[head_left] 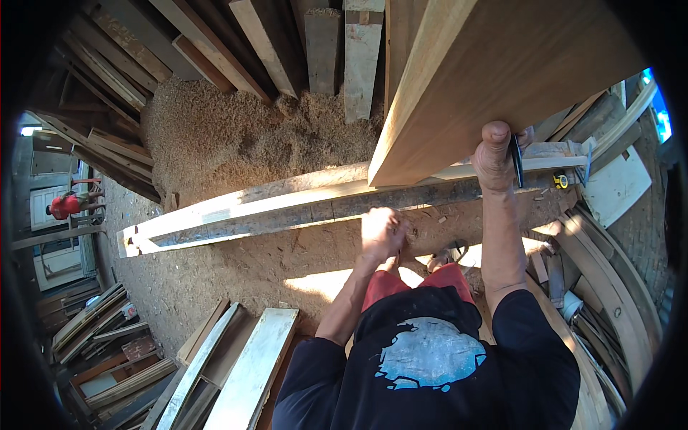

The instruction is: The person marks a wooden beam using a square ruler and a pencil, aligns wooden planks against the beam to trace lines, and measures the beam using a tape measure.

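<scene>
A wide plank (494, 79) with a pale edge rises from the long wooden bench beam (301, 204) toward the upper right. My right hand (494, 161) is closed at the plank's lower edge, thumb up against the wood. A thin, dark, flat object (517, 161) shows in its grip, its kind unclear. My left hand (383, 231) hovers in front of the beam, fingers curled and slightly blurred; whatever they may hold is hidden. On the beam's right end, beside my right hand, sits a yellow and black tape measure (560, 179).
Sawdust (229, 136) is heaped behind the beam, with boards (265, 50) leaning over it. A white-faced board (254, 365) and stacked timber lie at lower left. Curved planks (609, 287) stand at right. A person in red (64, 206) is far left.
</scene>
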A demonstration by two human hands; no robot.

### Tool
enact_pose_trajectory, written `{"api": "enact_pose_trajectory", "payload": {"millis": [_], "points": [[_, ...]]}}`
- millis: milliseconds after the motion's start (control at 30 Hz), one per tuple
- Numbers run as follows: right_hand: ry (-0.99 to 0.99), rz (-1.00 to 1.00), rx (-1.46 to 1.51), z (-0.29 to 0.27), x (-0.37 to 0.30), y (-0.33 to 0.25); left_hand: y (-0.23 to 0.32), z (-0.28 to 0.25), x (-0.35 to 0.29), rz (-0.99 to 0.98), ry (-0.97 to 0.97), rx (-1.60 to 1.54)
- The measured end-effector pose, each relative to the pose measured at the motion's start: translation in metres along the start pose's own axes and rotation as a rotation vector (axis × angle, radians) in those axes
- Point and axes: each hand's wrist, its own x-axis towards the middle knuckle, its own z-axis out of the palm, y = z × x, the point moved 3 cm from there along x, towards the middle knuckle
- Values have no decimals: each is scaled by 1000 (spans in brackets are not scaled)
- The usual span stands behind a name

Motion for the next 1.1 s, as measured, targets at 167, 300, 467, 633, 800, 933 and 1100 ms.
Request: {"api": "enact_pose_trajectory", "payload": {"millis": [167, 300, 467, 633, 800, 933, 1100], "points": [[-143, 168, 223, 18, 0, -21, -50, -56, 43, -7, 199, 365], [-247, 123, 113, 26, -5, -28, -82, -43, 68, 110, -34, 259], [-334, 232, 308, 35, -9, -33, -87, -26, 76, 148, -40, 140], [-293, 273, 366, 36, -11, -32, -90, -24, 77, 129, -37, 145], [-322, 268, 323, 40, -7, -33, -81, -28, 75, 149, -13, 139], [-350, 252, 293, 40, -6, -37, -74, -31, 78, 167, -26, 133], [-393, 231, 331, 43, -6, -30, -66, -36, 79, 207, 21, 151]]}}
